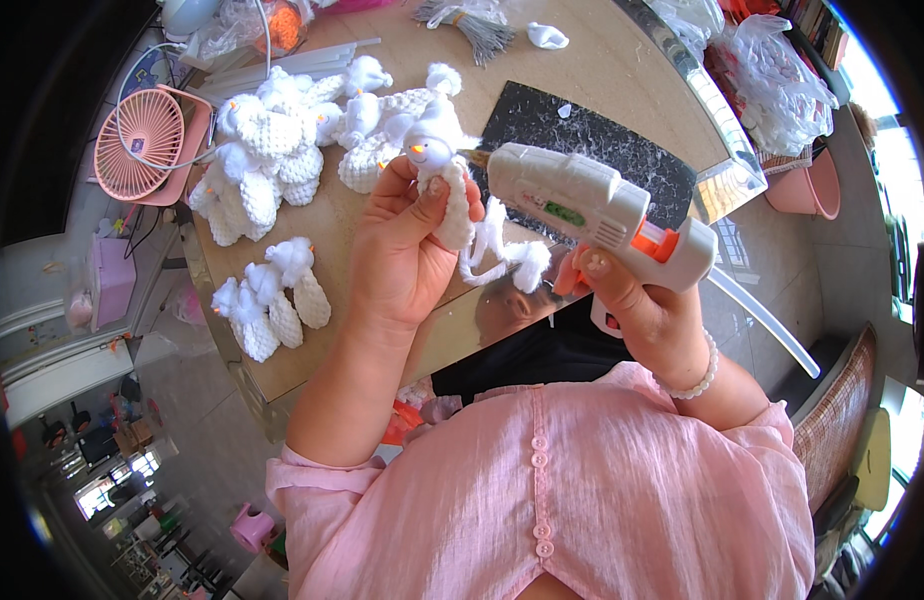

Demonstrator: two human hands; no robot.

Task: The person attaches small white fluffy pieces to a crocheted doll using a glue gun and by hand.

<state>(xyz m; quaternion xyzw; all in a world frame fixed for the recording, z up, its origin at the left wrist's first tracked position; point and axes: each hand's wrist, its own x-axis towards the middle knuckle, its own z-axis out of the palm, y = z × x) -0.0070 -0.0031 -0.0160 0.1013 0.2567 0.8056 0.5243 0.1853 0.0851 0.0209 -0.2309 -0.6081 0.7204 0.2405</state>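
Between the thumb and fingers of my left hand [402,247] is a small white snowman doll [434,146] with an orange nose, a smiling face and a knitted body. My right hand [649,315] grips a white hot glue gun [571,199] with orange parts. Its nozzle points left, close to the doll's neck; whether it touches, I cannot tell. A clear glue stick [766,322] sticks out of the gun's back. Below the nozzle a white fuzzy strip [533,262] lies at the table's front edge, partly over a black board [597,135] flecked with glue.
Several similar white dolls are piled [271,142] at the table's left, with a smaller group [274,296] nearer me. Beyond them lie glue sticks [297,67] and a wire bundle [481,34]. A pink fan [143,142] stands left; plastic bags [769,82] sit at right.
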